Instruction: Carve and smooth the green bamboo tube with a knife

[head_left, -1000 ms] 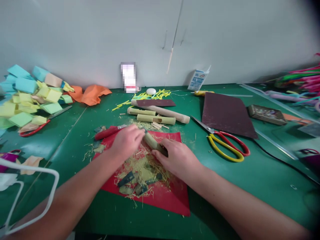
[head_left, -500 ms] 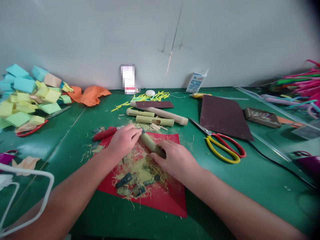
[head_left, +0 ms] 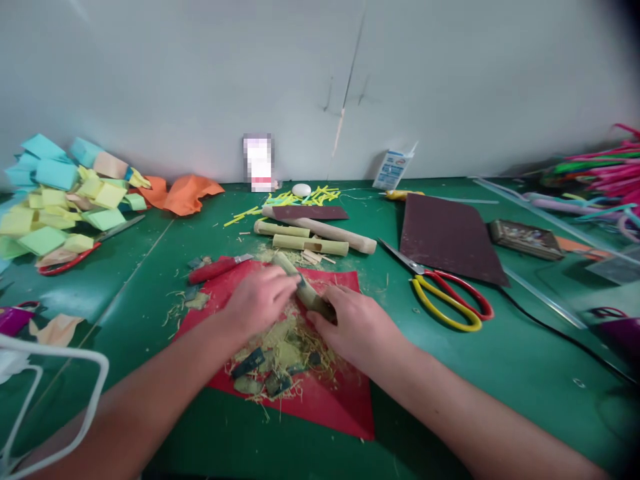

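Observation:
My right hand [head_left: 361, 325] is closed around the near end of a pale bamboo tube [head_left: 312, 297], which slants over a red sheet [head_left: 345, 407]. My left hand [head_left: 261, 297], slightly blurred, pinches a small dark piece of sandpaper [head_left: 301, 279] against the tube's upper side, about midway along it. Most of that piece is hidden by the fingers. Worn dark scraps [head_left: 249, 363] and fine bamboo shavings [head_left: 287, 350] lie on the sheet below my hands. A red-handled knife [head_left: 216, 269] rests just beyond my left hand.
Two short bamboo pieces [head_left: 320, 245] and a longer wooden stick [head_left: 345, 235] lie behind. To the right are scissors [head_left: 450, 297], a dark brown sheet [head_left: 447, 237] and a metal tin [head_left: 525, 239]. Folded paper pieces [head_left: 55, 200] fill the left. A white wire frame [head_left: 95, 407] stands near my left forearm.
My left hand has slid along the tube from its far end toward my right hand, baring the far end. My right hand keeps its hold.

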`<act>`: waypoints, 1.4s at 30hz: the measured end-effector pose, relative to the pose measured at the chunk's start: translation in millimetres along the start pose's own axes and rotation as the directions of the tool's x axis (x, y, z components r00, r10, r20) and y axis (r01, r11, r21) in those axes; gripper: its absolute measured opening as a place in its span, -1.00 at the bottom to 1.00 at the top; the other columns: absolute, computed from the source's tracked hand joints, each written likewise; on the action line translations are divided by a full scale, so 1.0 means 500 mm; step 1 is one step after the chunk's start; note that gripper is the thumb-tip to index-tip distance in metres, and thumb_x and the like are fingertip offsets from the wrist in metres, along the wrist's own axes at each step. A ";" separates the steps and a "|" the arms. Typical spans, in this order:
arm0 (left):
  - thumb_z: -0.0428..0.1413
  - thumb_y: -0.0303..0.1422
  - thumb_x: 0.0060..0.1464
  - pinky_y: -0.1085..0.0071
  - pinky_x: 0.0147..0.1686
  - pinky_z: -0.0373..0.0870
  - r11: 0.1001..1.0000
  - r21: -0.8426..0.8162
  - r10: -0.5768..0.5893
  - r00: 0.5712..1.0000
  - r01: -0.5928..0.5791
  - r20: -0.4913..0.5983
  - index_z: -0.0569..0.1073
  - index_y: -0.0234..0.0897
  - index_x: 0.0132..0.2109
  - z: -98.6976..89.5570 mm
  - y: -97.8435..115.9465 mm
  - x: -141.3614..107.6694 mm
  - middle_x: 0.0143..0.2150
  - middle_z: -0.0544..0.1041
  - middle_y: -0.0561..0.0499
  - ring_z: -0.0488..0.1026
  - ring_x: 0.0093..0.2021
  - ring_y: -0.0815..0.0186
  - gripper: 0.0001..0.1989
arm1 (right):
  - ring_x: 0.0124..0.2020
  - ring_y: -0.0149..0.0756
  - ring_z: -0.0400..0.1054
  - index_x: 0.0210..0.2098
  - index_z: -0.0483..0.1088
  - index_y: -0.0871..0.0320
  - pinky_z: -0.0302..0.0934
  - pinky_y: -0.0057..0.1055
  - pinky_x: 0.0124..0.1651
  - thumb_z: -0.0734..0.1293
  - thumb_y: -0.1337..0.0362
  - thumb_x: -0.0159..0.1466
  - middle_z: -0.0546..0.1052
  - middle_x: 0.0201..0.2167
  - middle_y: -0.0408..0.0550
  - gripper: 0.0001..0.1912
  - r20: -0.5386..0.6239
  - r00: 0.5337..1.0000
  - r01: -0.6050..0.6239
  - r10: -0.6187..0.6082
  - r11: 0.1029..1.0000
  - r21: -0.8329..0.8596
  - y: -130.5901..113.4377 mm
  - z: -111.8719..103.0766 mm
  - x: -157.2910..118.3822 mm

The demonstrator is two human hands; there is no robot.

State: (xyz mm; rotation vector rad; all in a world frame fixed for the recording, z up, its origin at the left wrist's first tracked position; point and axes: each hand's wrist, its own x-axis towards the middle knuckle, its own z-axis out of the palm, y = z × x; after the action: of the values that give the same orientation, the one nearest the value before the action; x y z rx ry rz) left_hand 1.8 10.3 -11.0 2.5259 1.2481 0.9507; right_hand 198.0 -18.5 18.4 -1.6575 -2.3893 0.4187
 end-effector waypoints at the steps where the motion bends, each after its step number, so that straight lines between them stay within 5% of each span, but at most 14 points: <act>1: -0.02 -0.39 0.22 0.34 -0.17 0.42 0.999 0.039 -0.030 0.999 0.032 -0.036 0.51 -0.30 -0.07 -0.002 -0.007 0.003 -0.24 0.51 -0.10 0.47 -0.22 0.28 -0.75 | -0.38 -0.30 0.35 -0.39 0.33 0.14 0.02 -0.40 -0.40 0.24 0.17 0.21 0.49 -0.38 -0.07 -0.83 -0.002 1.000 0.002 -0.002 1.000 -0.002 0.000 0.000 0.000; 4: -0.02 -0.39 0.22 0.33 -0.19 0.42 0.992 0.115 -0.051 0.996 0.059 -0.071 0.50 -0.34 -0.06 -0.002 -0.010 0.003 -0.28 0.49 -0.12 0.46 -0.23 0.26 -0.74 | -0.38 -0.29 0.35 -0.40 0.32 0.14 0.01 -0.39 -0.41 0.24 0.16 0.21 0.49 -0.38 -0.07 -0.82 0.004 1.000 0.006 -0.006 1.000 -0.009 0.000 0.001 -0.001; 8: -0.03 -0.37 0.23 0.38 -0.24 0.43 0.997 0.053 0.054 0.998 -0.056 0.045 0.46 -0.29 0.02 0.010 0.012 -0.006 -0.25 0.49 -0.10 0.46 -0.22 0.28 -0.72 | -0.37 -0.27 0.38 -0.34 0.34 0.14 -0.05 -0.39 -0.44 0.21 0.14 0.23 0.51 -0.36 -0.06 -0.80 0.027 0.999 -0.018 0.019 0.999 -0.042 -0.004 -0.003 -0.003; 13: -0.03 -0.40 0.23 0.37 -0.25 0.42 0.987 0.156 -0.010 0.996 0.024 -0.087 0.51 -0.35 -0.10 0.011 -0.001 0.004 -0.32 0.48 -0.09 0.45 -0.27 0.29 -0.76 | -0.35 -0.22 0.41 -0.34 0.36 0.14 -0.10 -0.39 -0.47 0.20 0.10 0.23 0.52 -0.37 -0.05 -0.76 0.041 0.997 -0.059 0.064 0.992 -0.110 -0.010 -0.011 -0.003; 18: -0.05 -0.39 0.24 0.41 -0.27 0.42 0.990 0.092 0.105 0.994 -0.106 0.022 0.47 -0.29 -0.01 0.013 0.001 -0.004 -0.26 0.48 -0.07 0.44 -0.26 0.32 -0.73 | -0.30 -0.22 0.42 -0.27 0.37 0.15 -0.02 -0.38 -0.41 0.21 0.17 0.23 0.53 -0.29 -0.03 -0.79 0.041 0.999 -0.026 0.029 0.998 -0.061 -0.010 -0.009 -0.002; 22: -0.07 -0.40 0.26 0.36 -0.26 0.42 0.986 0.164 0.023 0.997 -0.010 -0.077 0.50 -0.37 -0.11 0.009 0.002 0.002 -0.33 0.47 -0.08 0.43 -0.29 0.30 -0.74 | -0.30 -0.20 0.41 -0.28 0.38 0.17 -0.01 -0.37 -0.41 0.22 0.15 0.23 0.53 -0.30 -0.02 -0.77 0.047 0.998 -0.036 0.040 0.996 -0.081 -0.009 -0.007 -0.001; 27: -0.08 -0.37 0.26 0.44 -0.30 0.41 0.988 0.123 0.093 0.994 -0.098 0.050 0.46 -0.31 -0.03 0.010 0.013 0.000 -0.31 0.46 -0.05 0.43 -0.28 0.34 -0.73 | -0.29 -0.23 0.41 -0.26 0.38 0.16 0.02 -0.38 -0.39 0.22 0.17 0.24 0.53 -0.28 -0.02 -0.79 0.050 0.999 -0.013 0.016 0.998 -0.064 -0.007 -0.007 -0.003; 31: -0.09 -0.36 0.27 0.37 -0.28 0.40 0.979 0.202 0.022 0.996 -0.004 -0.083 0.49 -0.36 -0.12 0.013 0.010 0.000 -0.35 0.45 -0.06 0.41 -0.30 0.31 -0.72 | -0.33 -0.24 0.40 -0.29 0.38 0.17 0.00 -0.38 -0.41 0.22 0.16 0.24 0.52 -0.33 -0.03 -0.79 0.044 0.999 -0.027 0.030 0.996 -0.087 -0.006 -0.005 -0.005; 35: -0.09 -0.36 0.27 0.39 -0.27 0.41 0.985 0.112 0.124 0.991 -0.129 0.051 0.45 -0.28 -0.02 0.016 0.010 -0.001 -0.30 0.46 -0.06 0.43 -0.27 0.32 -0.72 | -0.33 -0.26 0.40 -0.29 0.37 0.18 -0.01 -0.39 -0.41 0.22 0.19 0.24 0.52 -0.31 -0.03 -0.81 0.053 0.998 -0.012 0.016 0.998 -0.061 -0.004 -0.004 -0.006; 39: -0.09 -0.35 0.27 0.34 -0.29 0.41 0.983 0.183 0.007 0.995 0.012 -0.103 0.49 -0.29 -0.13 0.010 0.006 0.003 -0.35 0.45 -0.07 0.42 -0.31 0.29 -0.73 | -0.36 -0.27 0.39 -0.34 0.37 0.16 -0.03 -0.40 -0.44 0.23 0.15 0.23 0.51 -0.37 -0.04 -0.80 0.036 0.999 -0.029 0.032 0.997 -0.077 -0.003 -0.006 -0.005; 42: -0.09 -0.38 0.27 0.40 -0.36 0.40 0.988 0.137 0.062 0.998 -0.066 0.031 0.45 -0.31 0.00 0.007 0.008 -0.002 -0.31 0.46 -0.07 0.42 -0.31 0.31 -0.71 | -0.34 -0.28 0.39 -0.31 0.38 0.15 -0.01 -0.41 -0.41 0.23 0.17 0.23 0.51 -0.34 -0.06 -0.82 0.050 0.999 -0.013 0.015 0.999 -0.036 -0.003 -0.007 -0.003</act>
State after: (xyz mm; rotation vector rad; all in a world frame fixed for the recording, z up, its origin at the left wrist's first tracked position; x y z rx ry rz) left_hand 6.4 7.3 -12.7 2.6898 1.2740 0.8681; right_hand 198.3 -19.9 22.2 -1.6993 -2.4363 0.4266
